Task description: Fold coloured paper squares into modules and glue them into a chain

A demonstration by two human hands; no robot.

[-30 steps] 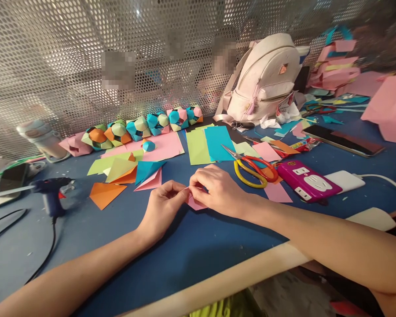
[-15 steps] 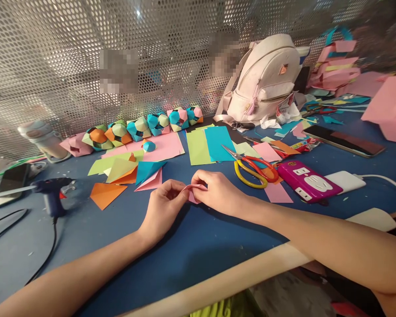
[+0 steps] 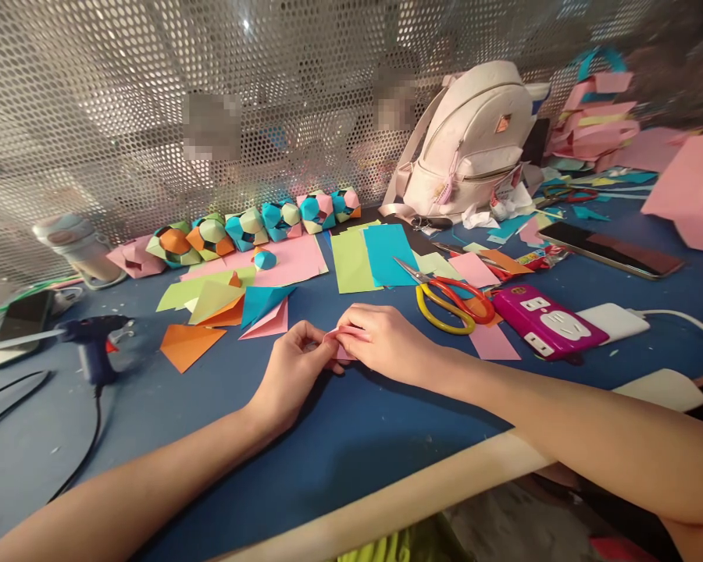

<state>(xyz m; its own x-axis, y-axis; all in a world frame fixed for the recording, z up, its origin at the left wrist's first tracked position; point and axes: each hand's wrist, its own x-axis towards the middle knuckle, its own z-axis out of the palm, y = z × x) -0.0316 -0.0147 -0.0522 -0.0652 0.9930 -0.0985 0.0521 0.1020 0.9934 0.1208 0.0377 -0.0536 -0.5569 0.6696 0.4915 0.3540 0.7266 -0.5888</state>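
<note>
A small piece of pink paper is pinched between both hands above the blue table, largely hidden by fingers. My left hand grips its left end, and my right hand has its fingers closed over the right end. Left of the hands lie folded paper pieces: an orange one, a blue one and a pink one. Scissors with red and yellow handles rest to the right of my right hand. Green paper sheets and blue sheets lie beyond the hands.
Several multicoloured paper balls line the perforated metal screen. A glue gun stands at left. To the right are a purple power strip, a phone and a white backpack. A pale edge strip borders the table.
The fingers of both hands have shifted slightly on the pink paper, with my right fingers now folded further over it. The things on the table stay where they were.
</note>
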